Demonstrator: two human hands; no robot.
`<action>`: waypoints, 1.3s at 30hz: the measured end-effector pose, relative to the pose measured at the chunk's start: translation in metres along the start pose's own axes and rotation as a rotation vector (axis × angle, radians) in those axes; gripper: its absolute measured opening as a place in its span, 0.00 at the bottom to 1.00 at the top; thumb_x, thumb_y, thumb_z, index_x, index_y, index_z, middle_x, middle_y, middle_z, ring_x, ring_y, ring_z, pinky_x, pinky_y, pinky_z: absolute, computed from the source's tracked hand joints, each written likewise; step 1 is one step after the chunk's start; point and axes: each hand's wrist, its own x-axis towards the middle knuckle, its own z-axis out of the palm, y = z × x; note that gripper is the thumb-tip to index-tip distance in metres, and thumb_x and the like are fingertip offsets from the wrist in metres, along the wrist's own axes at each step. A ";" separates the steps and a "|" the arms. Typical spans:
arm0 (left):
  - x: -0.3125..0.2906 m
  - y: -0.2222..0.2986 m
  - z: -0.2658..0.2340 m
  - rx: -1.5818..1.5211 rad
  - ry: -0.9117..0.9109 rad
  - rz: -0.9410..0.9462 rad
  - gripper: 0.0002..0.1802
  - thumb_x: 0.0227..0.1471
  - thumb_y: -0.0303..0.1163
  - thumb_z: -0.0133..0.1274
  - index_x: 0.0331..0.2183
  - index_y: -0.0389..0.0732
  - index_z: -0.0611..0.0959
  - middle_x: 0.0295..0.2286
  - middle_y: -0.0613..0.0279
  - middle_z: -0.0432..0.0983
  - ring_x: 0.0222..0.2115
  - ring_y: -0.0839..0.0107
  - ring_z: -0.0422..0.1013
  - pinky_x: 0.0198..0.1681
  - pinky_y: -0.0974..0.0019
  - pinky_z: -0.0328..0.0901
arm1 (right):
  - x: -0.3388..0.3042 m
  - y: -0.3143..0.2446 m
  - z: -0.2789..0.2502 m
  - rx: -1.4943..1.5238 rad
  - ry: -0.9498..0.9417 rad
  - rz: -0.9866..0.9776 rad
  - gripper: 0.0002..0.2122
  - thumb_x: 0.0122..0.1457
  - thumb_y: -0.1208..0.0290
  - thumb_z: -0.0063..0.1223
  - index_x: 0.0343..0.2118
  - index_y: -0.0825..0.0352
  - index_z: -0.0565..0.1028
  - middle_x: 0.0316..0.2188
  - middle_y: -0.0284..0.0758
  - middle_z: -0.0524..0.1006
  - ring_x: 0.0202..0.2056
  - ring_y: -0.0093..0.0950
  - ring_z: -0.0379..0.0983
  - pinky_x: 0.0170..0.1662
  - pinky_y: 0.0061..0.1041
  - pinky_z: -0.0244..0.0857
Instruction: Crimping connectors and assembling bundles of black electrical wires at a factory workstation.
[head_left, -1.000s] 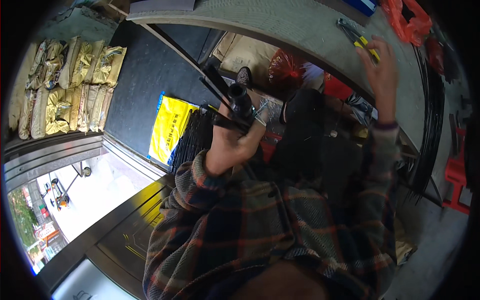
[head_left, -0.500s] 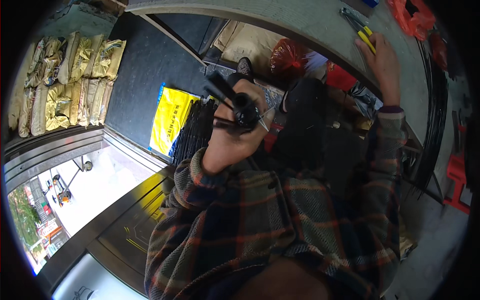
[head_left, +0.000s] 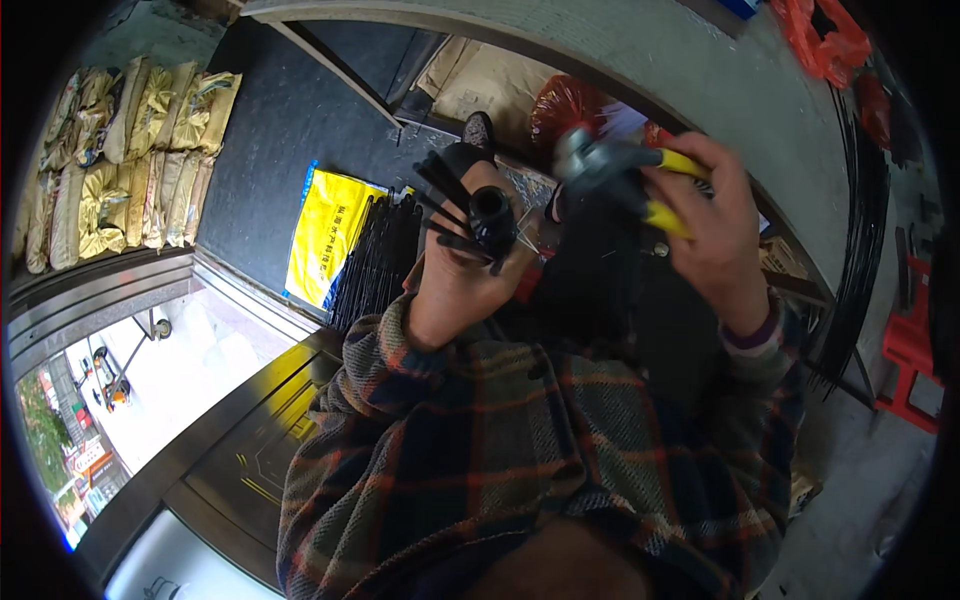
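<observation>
My left hand (head_left: 460,290) is wrapped round a black hollow tube (head_left: 489,203) with several thin black rods fanning out beside it. The tube's open end faces up, and a thin pale wire-like piece sticks out on its right side. My right hand (head_left: 715,230) grips pliers (head_left: 612,165) by their yellow handles. The pliers' metal head is blurred by motion and points left, above my lap, apart from the tube. Below and left of my left hand, a bundle of black rods (head_left: 375,255) lies by a yellow printed sack (head_left: 325,235).
A grey table (head_left: 640,60) runs along the far side, with a red plastic bag (head_left: 825,40) on it. Long black rods (head_left: 862,260) hang over its right part. A red stool (head_left: 910,360) stands right. Wrapped bundles (head_left: 125,165) lie far left, and a wooden panel (head_left: 250,440) is near left.
My right hand has lifted the pliers off the table and brought them left and nearer, toward my left hand. My left hand still holds the black tube, turned slightly.
</observation>
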 end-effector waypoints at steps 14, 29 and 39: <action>-0.003 -0.003 -0.005 0.032 0.050 0.087 0.11 0.35 0.17 0.52 0.21 0.38 0.66 0.21 0.64 0.61 0.22 0.76 0.58 0.27 0.74 0.54 | -0.005 -0.020 0.033 -1.002 0.398 -0.296 0.12 0.51 0.67 0.52 0.40 0.51 0.72 0.42 0.22 0.62 0.48 0.18 0.59 0.58 0.39 0.36; 0.000 0.002 -0.016 -0.084 -0.229 0.038 0.19 0.34 0.18 0.54 0.34 0.37 0.72 0.29 0.58 0.69 0.28 0.70 0.67 0.31 0.72 0.61 | -0.006 -0.010 -0.037 0.224 -0.789 -0.083 0.13 0.47 0.83 0.46 0.37 0.68 0.63 0.37 0.43 0.69 0.37 0.33 0.71 0.32 0.28 0.66; -0.001 -0.014 -0.018 -0.215 -0.566 0.335 0.33 0.22 0.36 0.69 0.36 0.36 0.77 0.33 0.58 0.74 0.32 0.68 0.72 0.37 0.71 0.64 | -0.035 -0.002 -0.006 1.127 -0.918 0.258 0.25 0.46 0.75 0.58 0.45 0.68 0.57 0.30 0.43 0.73 0.27 0.29 0.74 0.27 0.22 0.70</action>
